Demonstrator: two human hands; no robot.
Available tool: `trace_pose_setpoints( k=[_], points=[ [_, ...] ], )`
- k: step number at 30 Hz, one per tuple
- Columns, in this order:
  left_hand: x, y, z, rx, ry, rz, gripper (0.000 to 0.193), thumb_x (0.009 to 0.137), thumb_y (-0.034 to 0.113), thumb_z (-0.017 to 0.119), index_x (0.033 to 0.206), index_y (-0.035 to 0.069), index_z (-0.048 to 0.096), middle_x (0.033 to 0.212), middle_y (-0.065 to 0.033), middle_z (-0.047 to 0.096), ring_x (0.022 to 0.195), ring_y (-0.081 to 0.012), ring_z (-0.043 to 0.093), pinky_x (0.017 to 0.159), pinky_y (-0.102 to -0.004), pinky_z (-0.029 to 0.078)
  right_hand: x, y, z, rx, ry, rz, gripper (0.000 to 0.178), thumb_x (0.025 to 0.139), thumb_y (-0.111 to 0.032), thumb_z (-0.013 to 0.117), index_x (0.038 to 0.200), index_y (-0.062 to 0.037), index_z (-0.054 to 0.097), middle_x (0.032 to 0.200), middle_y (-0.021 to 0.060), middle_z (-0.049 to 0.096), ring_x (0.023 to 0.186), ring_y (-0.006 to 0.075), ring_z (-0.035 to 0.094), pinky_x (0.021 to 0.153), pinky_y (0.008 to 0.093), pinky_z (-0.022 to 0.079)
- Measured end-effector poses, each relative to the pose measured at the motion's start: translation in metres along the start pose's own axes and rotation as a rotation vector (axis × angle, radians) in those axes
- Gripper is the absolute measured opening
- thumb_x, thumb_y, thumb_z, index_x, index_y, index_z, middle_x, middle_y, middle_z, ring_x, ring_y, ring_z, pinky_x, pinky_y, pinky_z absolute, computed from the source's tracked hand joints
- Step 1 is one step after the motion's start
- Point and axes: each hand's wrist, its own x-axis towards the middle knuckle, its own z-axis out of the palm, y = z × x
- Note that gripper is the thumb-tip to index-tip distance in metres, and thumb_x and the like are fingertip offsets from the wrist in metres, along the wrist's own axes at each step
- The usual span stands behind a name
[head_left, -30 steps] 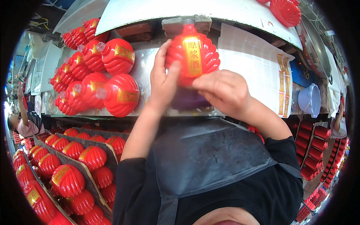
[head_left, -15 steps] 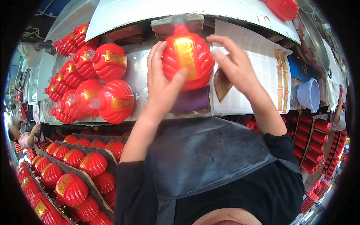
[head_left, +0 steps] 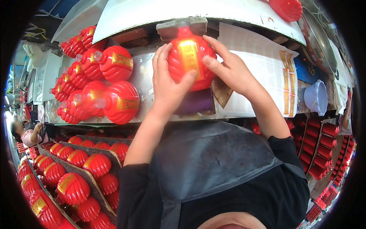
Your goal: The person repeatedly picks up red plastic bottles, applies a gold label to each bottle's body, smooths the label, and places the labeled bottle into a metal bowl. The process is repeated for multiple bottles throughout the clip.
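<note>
A round, ribbed red bottle (head_left: 209,74) with a gold label (head_left: 189,57) down its front lies in front of me. Its clear neck sits in a notch of a grey block (head_left: 167,30), and purple cloth (head_left: 194,103) shows below its base. My left hand (head_left: 170,80) grips the bottle's left side, thumb across the front. Forefinger and thumb of my right hand (head_left: 230,68) touch its right side near the label. A brown triangular scraper-like piece (head_left: 222,92) sticks out beneath the right hand, seemingly held by the other fingers, which are hidden.
Several labelled red bottles (head_left: 121,102) lie stacked at left on the metal table. A white sheet (head_left: 263,87) with gold label strips (head_left: 288,84) lies at right, beside a pale blue bucket (head_left: 315,97). Crates of red bottles (head_left: 74,189) stand lower left; a white board (head_left: 152,9) spans the far side.
My right hand has moved left onto the bottle, its forefinger and thumb now touching it. The brown piece has moved with it and turned. My left hand stays on the bottle.
</note>
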Motion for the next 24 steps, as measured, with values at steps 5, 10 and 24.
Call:
trace_pose_setpoints(
  k=[5, 10, 24],
  points=[
    [0.020, -0.002, -0.009, -0.231, 0.032, -0.072, 0.063, 0.098, 0.036, 0.067, 0.148, 0.002, 0.048, 0.141, -0.0196, 0.055, 0.131, -0.0299, 0.056, 0.110, -0.0405, 0.045, 0.027, -0.006, -0.008, -0.101, 0.072, -0.047, 0.070, 0.097, -0.056, 0.058, 0.137, 0.0012, 0.064, 0.119, 0.0267, 0.073, 0.110, 0.0388, 0.072, 0.096, 0.0422, 0.055],
    [0.048, 0.001, -0.011, -0.419, -0.145, -0.258, 0.040, 0.113, 0.028, 0.048, 0.142, 0.001, 0.050, 0.129, -0.0113, 0.063, 0.122, -0.0166, 0.058, 0.107, -0.0310, 0.046, 0.058, -0.016, -0.013, -0.141, -0.104, 0.111, 0.064, 0.100, -0.055, 0.060, 0.126, 0.0021, 0.070, 0.111, 0.0207, 0.075, 0.104, 0.0282, 0.072, 0.093, 0.0362, 0.055],
    [0.045, 0.004, -0.006, -0.550, -0.128, -0.194, 0.061, 0.092, 0.025, 0.076, 0.144, 0.005, 0.049, 0.135, -0.0167, 0.064, 0.122, -0.0227, 0.063, 0.102, -0.0373, 0.052, 0.054, -0.023, -0.020, -0.081, -0.135, 0.052, 0.072, 0.089, -0.064, 0.064, 0.117, 0.0016, 0.075, 0.097, 0.0219, 0.076, 0.092, 0.0321, 0.076, 0.082, 0.0386, 0.059]
  ],
)
